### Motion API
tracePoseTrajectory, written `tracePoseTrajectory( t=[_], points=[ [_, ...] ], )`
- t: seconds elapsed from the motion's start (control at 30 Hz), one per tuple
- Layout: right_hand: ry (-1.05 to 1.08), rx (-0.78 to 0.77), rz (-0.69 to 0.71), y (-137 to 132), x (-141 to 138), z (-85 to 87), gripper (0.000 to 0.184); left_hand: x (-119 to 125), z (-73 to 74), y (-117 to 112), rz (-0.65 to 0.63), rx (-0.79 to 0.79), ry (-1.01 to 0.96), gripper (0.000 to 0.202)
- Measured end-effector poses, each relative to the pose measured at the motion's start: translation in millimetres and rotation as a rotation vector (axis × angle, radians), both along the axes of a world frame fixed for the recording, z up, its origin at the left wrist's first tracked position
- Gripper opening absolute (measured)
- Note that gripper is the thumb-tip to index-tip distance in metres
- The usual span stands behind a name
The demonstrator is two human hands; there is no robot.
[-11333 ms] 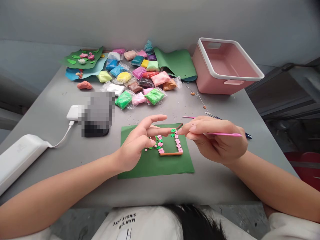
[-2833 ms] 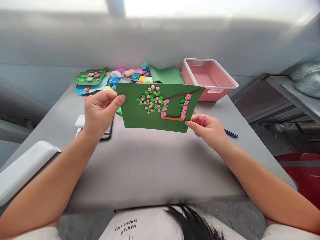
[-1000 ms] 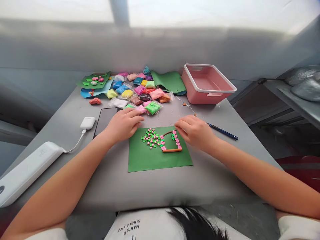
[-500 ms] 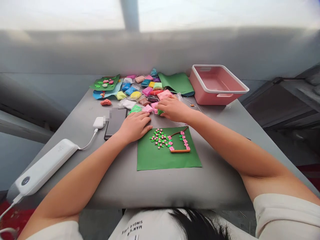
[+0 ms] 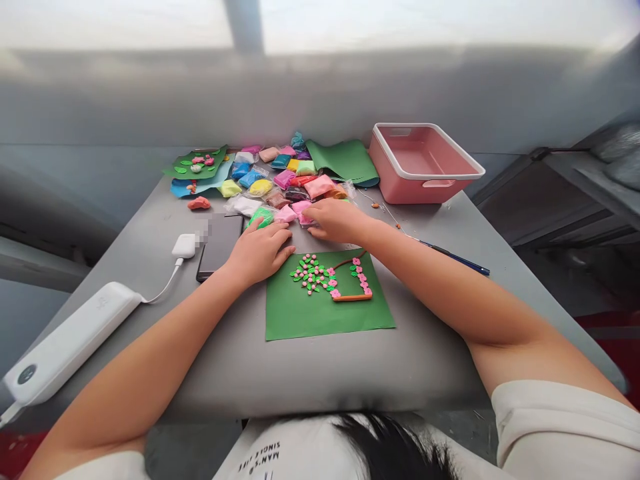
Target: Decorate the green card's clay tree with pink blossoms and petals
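My left hand (image 5: 263, 250) lies with its fingers apart at the near edge of a bright green clay packet (image 5: 260, 216), beside the green sheet. My right hand (image 5: 334, 221) is among the clay packets, fingers bent and tips drawn together at the edge of a pink clay packet (image 5: 301, 209). What is under those fingers is hidden. Between my forearms lies the green sheet (image 5: 325, 320). It carries a clay picture (image 5: 315, 275) of pink buds and green leaves, pink flowers, a brown branch and an orange-brown bar.
A pink basket (image 5: 410, 190) stands at the back right, near a folded green sheet (image 5: 340, 160). Another decorated green sheet (image 5: 175, 169) lies back left by an orange clay lump (image 5: 199, 203). A dark phone (image 5: 220, 250), a white power bank (image 5: 75, 343) and a dark blue pen (image 5: 463, 261) lie nearby.
The view has shifted slightly, bringing the pen out beside my right forearm. The green piece beneath my right fingers no longer shows there; a bit of green now peeks out behind that hand.
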State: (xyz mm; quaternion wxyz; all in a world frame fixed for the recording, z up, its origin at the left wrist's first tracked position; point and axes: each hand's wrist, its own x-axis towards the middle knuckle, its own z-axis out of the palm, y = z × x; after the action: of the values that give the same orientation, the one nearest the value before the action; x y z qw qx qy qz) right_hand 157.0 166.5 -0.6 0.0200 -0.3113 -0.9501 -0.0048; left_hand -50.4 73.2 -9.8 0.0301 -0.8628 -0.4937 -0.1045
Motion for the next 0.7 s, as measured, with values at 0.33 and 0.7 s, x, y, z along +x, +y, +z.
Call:
tracePoseTrajectory(
  t=[0.33, 0.7],
  points=[
    [-0.023, 0.121, -0.052, -1, -4, -5.4, 0.029, -4, -7.7, 8, 0.003, 0.026, -0.077, 0.049],
    [0.086, 0.148, -0.095, -3, -3, -16.8, 0.029, 2, -5.1, 15, 0.008, 0.005, -0.075, 0.05]
  ],
)
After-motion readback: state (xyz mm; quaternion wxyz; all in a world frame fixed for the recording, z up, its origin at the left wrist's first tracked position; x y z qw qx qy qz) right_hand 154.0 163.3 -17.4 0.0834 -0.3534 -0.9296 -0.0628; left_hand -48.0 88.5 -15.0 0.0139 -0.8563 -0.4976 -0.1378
